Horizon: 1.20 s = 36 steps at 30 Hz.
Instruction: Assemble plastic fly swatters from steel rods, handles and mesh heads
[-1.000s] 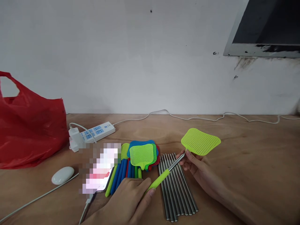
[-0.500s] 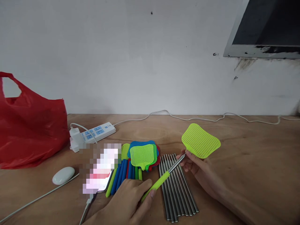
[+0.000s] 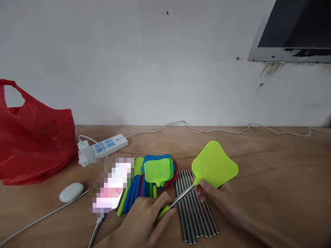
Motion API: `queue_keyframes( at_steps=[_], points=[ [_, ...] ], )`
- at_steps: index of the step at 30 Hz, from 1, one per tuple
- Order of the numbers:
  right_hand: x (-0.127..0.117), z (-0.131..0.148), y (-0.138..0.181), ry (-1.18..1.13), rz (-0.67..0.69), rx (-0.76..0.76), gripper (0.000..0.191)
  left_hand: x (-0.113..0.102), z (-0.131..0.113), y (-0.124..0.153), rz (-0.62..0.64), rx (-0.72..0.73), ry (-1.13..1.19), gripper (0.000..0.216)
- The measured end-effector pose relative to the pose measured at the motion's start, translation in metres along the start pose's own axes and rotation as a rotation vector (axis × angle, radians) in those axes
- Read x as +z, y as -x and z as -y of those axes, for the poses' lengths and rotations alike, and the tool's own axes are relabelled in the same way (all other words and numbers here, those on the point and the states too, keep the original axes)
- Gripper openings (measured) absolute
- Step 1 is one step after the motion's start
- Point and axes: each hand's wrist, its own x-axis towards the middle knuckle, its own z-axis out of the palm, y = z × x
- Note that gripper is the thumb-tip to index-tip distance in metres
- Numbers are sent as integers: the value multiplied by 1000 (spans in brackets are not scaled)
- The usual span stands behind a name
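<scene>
My left hand [image 3: 144,220] is closed round the green grip of a fly swatter's metal rod [image 3: 181,196]. At the rod's far end my right hand [image 3: 219,198] pinches the neck of the lime green swatter head [image 3: 214,164], which stands tilted above the table. Below them several bare metal rods [image 3: 196,213] lie side by side. To the left sits a pile of swatter heads [image 3: 158,169] in green, blue and red, with blue and green grips [image 3: 134,193] beside it.
The wooden table [image 3: 271,165] carries a red plastic bag [image 3: 33,137] at the far left, a white power strip [image 3: 103,146], a white oval device [image 3: 71,192], a blurred phone [image 3: 111,187] and a white cable [image 3: 219,129] along the wall.
The swatter head has come down and leftward, nearer to me, and turned more upright. My left hand has slid further up the green grip, covering most of it.
</scene>
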Motion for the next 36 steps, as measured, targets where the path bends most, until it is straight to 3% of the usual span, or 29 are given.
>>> queue_keyframes(
  at_steps=[6, 15, 29, 36],
  points=[
    [-1, -4, 2, 29, 12, 52, 33, 1, -2, 4, 38, 28, -81, 37],
    [0, 4, -3, -181, -18, 82, 31, -13, -10, -2, 147, -78, 91, 40],
    [5, 6, -2, -159, -193, 38, 28, 1, -1, -2, 14, -109, 28, 31],
    [5, 8, -4, -224, -238, 21, 29, -3, -2, -6, -11, -110, 128, 35]
  ],
)
